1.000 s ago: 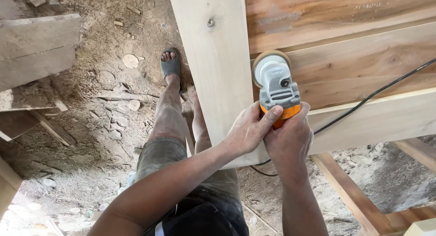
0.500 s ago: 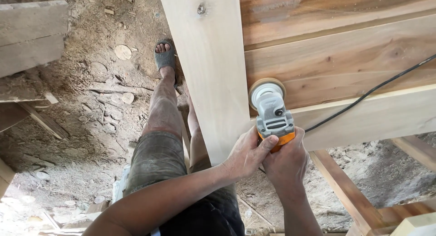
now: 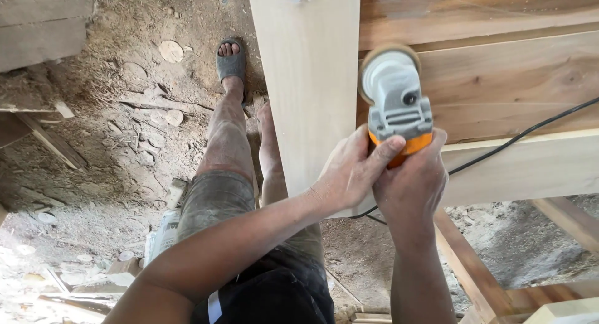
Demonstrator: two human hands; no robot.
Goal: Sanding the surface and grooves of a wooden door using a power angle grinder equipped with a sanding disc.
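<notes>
Head view: you look down at your two hands, your legs and the dusty ground.
Left hand [image 3: 349,171]: you close it around the near end of the sander [image 3: 395,102], thumb lying on the orange part.
Right hand [image 3: 412,180]: you wrap it on the same orange grip from the right side.
Sander: grey body, round pad pressed on the wooden boards [image 3: 499,68], just right of the pale plank [image 3: 309,81].
Cable [image 3: 518,140]: black, it runs to the right across the boards.
Ground [image 3: 112,143]: wood offcuts and chips lie at the left; your sandal [image 3: 231,61] is far.
</notes>
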